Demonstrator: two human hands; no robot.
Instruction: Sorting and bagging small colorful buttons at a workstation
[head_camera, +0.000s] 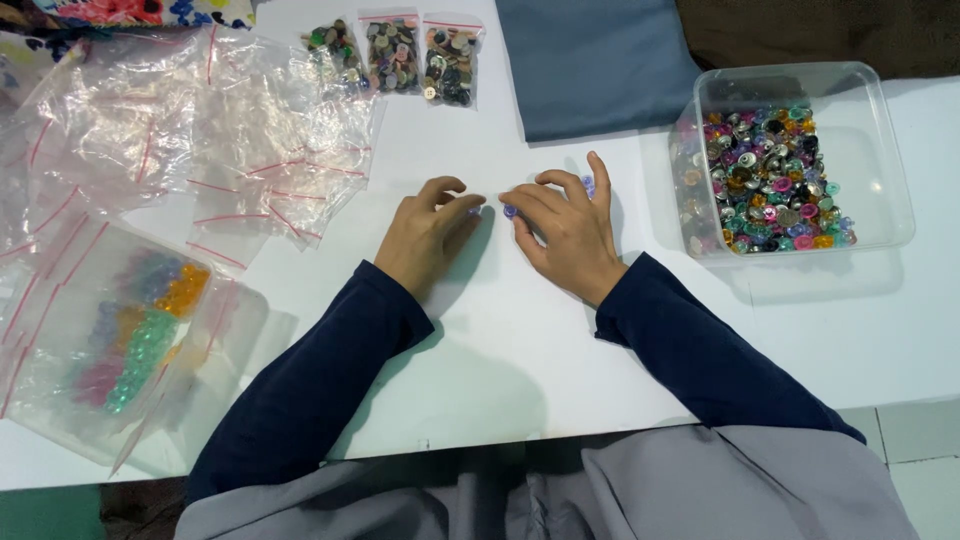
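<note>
Both hands rest side by side on the white counter (520, 340), palms down, dark blue sleeves reaching to the wrists. The left hand (428, 238) lies with fingers curled, its fingertips touching a small pale purple bead (474, 211) that is mostly hidden under them; whether the grip is pinching it or only pressing on it cannot be told. The right hand (567, 232) sits just beside the left, its thumb and forefinger drawn together on a small round purple button (510, 211) lying on the counter between the two hands, while the other fingers spread forward. Another small bluish-purple bead (588, 185) shows between the right hand's raised fingers, touching them. To the right, well apart from the hands, stands a clear square plastic tub (880, 130) holding a heap of mixed small buttons and beads (775, 180) in pink, green, gold, silver and black. Behind the hands, a folded piece of grey-blue cloth (595, 60) lies on the counter's far edge. At the far centre three small clear zip bags filled with dark mixed buttons (396, 58) stand in a row. To the left a loose spread of empty clear zip bags with red seal lines (200, 130) covers the counter, and nearer the person, at the left edge, a clear plastic container covered by bags holds sorted orange, green, purple and pink beads (145, 325).
</note>
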